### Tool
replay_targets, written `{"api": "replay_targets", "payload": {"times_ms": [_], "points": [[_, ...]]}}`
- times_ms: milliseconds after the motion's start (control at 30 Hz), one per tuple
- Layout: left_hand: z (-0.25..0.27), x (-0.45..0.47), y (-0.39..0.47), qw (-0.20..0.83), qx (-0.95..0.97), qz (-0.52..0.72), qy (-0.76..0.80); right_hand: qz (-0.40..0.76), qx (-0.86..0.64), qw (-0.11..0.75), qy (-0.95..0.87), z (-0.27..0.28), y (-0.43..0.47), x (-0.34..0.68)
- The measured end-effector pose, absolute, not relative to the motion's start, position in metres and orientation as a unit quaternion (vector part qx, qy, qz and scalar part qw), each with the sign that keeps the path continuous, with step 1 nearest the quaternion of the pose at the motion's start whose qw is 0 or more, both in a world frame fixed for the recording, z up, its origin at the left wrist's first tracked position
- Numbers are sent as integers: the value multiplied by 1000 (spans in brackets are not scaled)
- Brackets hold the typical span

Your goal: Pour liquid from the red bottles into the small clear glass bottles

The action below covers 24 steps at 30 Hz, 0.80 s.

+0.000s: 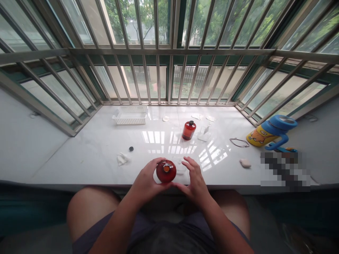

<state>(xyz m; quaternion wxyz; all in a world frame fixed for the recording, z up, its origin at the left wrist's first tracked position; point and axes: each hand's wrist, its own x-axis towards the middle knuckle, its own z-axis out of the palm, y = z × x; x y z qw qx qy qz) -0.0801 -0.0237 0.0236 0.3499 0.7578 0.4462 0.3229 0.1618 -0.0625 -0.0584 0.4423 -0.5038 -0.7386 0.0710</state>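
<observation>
My left hand is wrapped round a dark red bottle at the front of the white counter. The bottle has no cap on, and its round mouth faces up at me. My right hand is just right of the bottle, its fingers spread and curved, its thumb pointing toward the bottle's lower side. Whether that thumb touches it I cannot tell. Between the bottle and my right fingers lies a transparent object, partly hidden. A small black cap lies to the left, near a crumpled white tissue.
Farther back are a second red bottle with a black top, a transparent bottle and a white basket. On the right stand a blue and yellow flask, a thin loop and a pinkish block. Metal bars close off the back.
</observation>
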Motion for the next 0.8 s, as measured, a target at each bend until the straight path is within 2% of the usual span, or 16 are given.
{"api": "replay_targets", "payload": {"times_ms": [167,333,567,700,800], "points": [[8,-91,-12,318,735,315,509,91,-546,413,-723,-77,-42,175],[11,-97,-11,325,725,322,516,76,-544,427,-718,-66,-47,167],[37,-74,-27,420,714,341,444,188,-441,453,-752,-38,-75,143],[37,-52,-39,465,719,317,408,250,-477,502,-677,-35,-84,137],[33,-50,-39,468,754,274,371,260,-535,507,-624,-36,-89,141]]}}
